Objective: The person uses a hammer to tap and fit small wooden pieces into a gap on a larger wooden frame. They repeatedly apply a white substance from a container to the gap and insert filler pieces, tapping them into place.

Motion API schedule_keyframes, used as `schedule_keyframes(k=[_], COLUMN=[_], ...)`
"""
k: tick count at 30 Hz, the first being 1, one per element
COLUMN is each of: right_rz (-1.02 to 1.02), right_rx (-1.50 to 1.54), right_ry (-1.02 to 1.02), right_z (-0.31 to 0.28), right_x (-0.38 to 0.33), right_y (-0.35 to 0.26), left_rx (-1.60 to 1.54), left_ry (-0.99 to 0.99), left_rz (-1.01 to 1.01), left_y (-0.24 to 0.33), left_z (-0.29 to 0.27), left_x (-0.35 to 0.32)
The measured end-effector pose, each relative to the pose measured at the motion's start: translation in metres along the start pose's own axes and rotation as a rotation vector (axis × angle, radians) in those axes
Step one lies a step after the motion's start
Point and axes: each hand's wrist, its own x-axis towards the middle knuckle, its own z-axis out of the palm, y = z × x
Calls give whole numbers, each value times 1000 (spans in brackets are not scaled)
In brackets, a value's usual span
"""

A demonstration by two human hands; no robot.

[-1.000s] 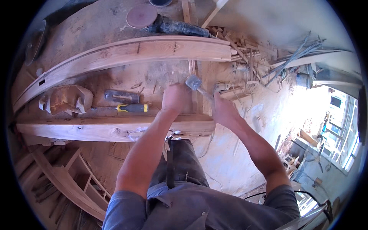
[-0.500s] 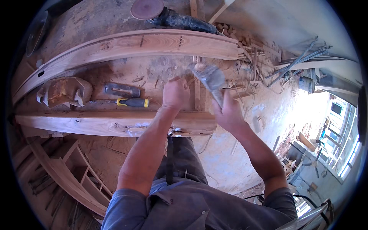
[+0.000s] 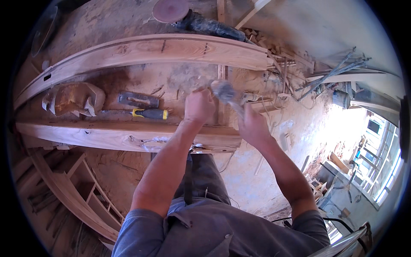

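Observation:
My right hand point(image 3: 253, 127) grips the handle of a hammer point(image 3: 223, 91), its dark grey head smeared by motion. That head is close beside my left hand point(image 3: 200, 105), a closed fist above the near wooden beam point(image 3: 107, 133). What the fist holds, if anything, is hidden. The pale beam lies crosswise in front of me, with a rough, split patch on its near face. Behind it, left of my fist, lie a yellow-and-black handled chisel or screwdriver point(image 3: 150, 113) and a dark flat piece with a slot point(image 3: 138, 100).
A curved wooden piece point(image 3: 128, 49) with dark pencil marks arches across the far side. Beyond it rests an angle grinder point(image 3: 209, 28) with a round disc. A carved wooden block point(image 3: 72, 99) sits at left. Slatted wooden framework point(image 3: 92, 190) stands lower left; metal rods point(image 3: 336, 70) lie far right.
The hammer head has swung down and left, closer to my left fist. My left hand stays nearly in place, still closed. The view has shifted slightly.

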Motion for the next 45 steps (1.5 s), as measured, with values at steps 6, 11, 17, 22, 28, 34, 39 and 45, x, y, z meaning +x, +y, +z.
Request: schedule_keyframes(k=[6, 11, 17, 22, 28, 34, 39, 45], right_rz=[166, 179, 93, -253, 8, -92, -372, -474], right_rx=[107, 437, 561, 426, 939, 530, 441, 490], right_ry=[10, -212, -411, 315, 80, 281, 438, 449], right_z=[4, -14, 10, 24, 26, 38, 43, 40], right_x=[23, 39, 77, 68, 16, -4, -16, -28], right_y=[11, -2, -35, -66, -112, -128, -132, -135], left_rx=[-36, -665, -1461, -1573, -1320, -1402, -1307, -1516], left_ry=[49, -176, -284, -206, -29, -89, -222, -353], left_rz=[-79, -452, -578, -410, -337, -452, -483, -546], left_y=[9, -18, -41, -30, -3, 1, -3, -16], left_z=[-3, -41, -89, -90, -90, -120, -132, -144], left_x=[2, -16, -43, -57, -71, -78, -81, -85])
